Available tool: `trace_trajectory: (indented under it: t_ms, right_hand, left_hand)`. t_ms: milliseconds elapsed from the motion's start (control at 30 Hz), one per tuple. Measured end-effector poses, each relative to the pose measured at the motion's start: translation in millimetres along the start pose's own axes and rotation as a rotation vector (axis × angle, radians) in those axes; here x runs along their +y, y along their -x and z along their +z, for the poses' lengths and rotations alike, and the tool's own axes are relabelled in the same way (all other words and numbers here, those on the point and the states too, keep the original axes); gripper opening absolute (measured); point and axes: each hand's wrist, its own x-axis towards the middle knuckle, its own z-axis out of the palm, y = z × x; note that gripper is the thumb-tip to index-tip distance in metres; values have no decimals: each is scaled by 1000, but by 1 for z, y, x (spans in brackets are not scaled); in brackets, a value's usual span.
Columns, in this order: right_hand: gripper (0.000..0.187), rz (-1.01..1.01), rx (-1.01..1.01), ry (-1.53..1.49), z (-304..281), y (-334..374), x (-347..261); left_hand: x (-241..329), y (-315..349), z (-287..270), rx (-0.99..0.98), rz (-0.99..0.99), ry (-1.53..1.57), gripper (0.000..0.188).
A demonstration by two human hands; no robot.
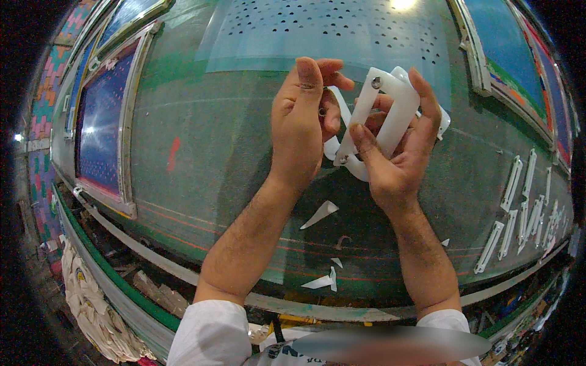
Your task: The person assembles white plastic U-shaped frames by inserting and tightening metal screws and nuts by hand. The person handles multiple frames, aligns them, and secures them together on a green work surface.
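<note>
My right hand (400,158) is closed round several glossy white plastic strips, thumb in front and fingers behind. The nearest white strip (361,116) has a round metal snap at each end, and a wider white strip (400,119) bends beside it. My left hand (299,122) is just to the left, thumb up and lower fingers curled in. Beside those fingers is a small round metal piece (322,112); whether they pinch it is unclear. Another white strip (340,105) passes behind the left fingertips, partly hidden.
White offcuts (320,213) and smaller scraps (323,282) lie on the green-grey table (213,152) below my hands. More white strips (490,247) lie in rows at right. A perforated translucent sheet (329,30) covers the far side. Framed screens (110,125) stand left and right. Cloth (91,305) hangs at lower left.
</note>
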Motion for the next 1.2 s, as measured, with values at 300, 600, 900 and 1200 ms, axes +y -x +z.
trace_trajectory:
  t_ms: [300, 600, 900, 1200]
  right_hand:
    - [43, 40, -35, 229, -8, -5, 4]
    - [64, 56, -128, 104, -2, -3, 3]
    - [72, -41, -116, 194, -5, 0, 4]
    - [68, 137, -112, -26, -14, -3, -4]
  left_hand:
    - [-3, 0, 3, -77, -108, -204, 21]
    - [-9, 1, 4, 67, 75, -264, 20]
    - [-4, 2, 0, 10, 85, -261, 21]
    - [-11, 8, 8, -3, 175, -356, 19]
